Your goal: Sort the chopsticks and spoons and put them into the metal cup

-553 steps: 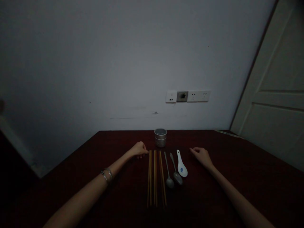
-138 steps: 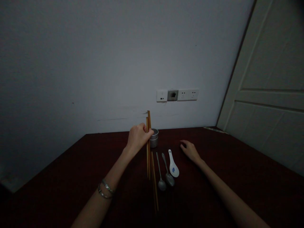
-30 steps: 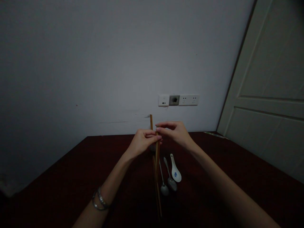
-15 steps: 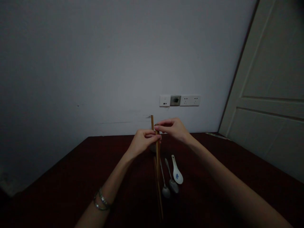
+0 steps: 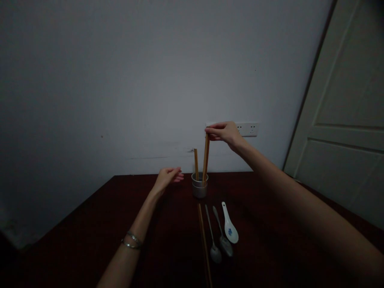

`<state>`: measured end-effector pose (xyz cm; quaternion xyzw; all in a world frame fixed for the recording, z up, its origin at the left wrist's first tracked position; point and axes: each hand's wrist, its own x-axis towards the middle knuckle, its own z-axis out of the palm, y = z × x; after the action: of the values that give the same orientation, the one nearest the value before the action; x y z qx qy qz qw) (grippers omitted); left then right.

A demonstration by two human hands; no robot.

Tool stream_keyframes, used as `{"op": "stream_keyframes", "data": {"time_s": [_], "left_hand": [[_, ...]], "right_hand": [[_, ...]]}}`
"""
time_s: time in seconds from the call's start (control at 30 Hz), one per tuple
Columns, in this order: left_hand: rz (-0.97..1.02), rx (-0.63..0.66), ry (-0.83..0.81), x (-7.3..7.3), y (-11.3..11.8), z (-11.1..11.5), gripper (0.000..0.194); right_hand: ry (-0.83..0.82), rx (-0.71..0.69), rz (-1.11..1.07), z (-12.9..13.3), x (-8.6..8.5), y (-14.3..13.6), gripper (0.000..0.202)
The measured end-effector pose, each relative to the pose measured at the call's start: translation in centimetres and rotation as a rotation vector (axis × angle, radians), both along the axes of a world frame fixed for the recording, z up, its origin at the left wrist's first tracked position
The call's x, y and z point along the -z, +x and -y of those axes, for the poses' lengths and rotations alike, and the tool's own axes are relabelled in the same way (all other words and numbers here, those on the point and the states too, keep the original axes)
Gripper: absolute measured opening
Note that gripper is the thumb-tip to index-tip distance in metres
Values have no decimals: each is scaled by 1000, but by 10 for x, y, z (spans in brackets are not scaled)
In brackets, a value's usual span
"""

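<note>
Standing in the metal cup (image 5: 199,193) beside the empty, loosely spread left hand (image 5: 167,177), one chopstick pair (image 5: 196,162) is placed; a second pair (image 5: 206,157) is pinched by the right hand (image 5: 225,133), lower ends at the rim. Below both, a third pair (image 5: 203,234) and three spoons (image 5: 231,233) are left lying.

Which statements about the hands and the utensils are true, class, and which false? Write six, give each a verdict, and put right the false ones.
1. The right hand holds chopsticks near their upper ends. True.
2. Other chopsticks stand in the metal cup. True.
3. The left hand grips that cup. False: it is apart from the cup, holding nothing visible.
4. Two metal spoons lie beside the white spoon. True.
5. The white spoon lies to their left. False: it lies to their right.
6. Every chopstick is off the table. False: loose chopsticks lie on it.
</note>
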<state>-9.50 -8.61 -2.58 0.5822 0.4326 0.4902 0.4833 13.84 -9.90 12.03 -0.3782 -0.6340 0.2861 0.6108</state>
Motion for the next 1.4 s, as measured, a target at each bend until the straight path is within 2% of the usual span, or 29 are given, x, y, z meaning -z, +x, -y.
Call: {"op": "stream_keyframes", "data": {"time_s": [0.13, 0.23, 0.37, 0.53, 0.67, 0.9, 1.13, 1.4], "left_hand": [[3, -64, -102, 40, -17, -30, 34], [22, -95, -164, 68, -28, -42, 32], [28, -137, -244, 95, -38, -53, 28], [1, -197, -356, 117, -42, -63, 25], [21, -194, -359, 123, -44, -65, 24], [33, -187, -351, 123, -44, -64, 24], [40, -193, -344, 124, -44, -66, 23], [28, -187, -328, 125, -44, -66, 22]], "right_hand": [[-11, 83, -25, -34, -11, 3, 23], [-48, 135, -23, -57, -9, 2, 21], [-88, 156, 4, -83, 5, -1, 20], [-174, 180, 26, -103, 33, -3, 16], [-236, 164, 41, -111, 57, -4, 12], [-319, 125, 58, -116, 88, -6, 10], [-387, 95, 38, -118, 100, -11, 10], [-403, 68, 43, -120, 103, -10, 10]]}}
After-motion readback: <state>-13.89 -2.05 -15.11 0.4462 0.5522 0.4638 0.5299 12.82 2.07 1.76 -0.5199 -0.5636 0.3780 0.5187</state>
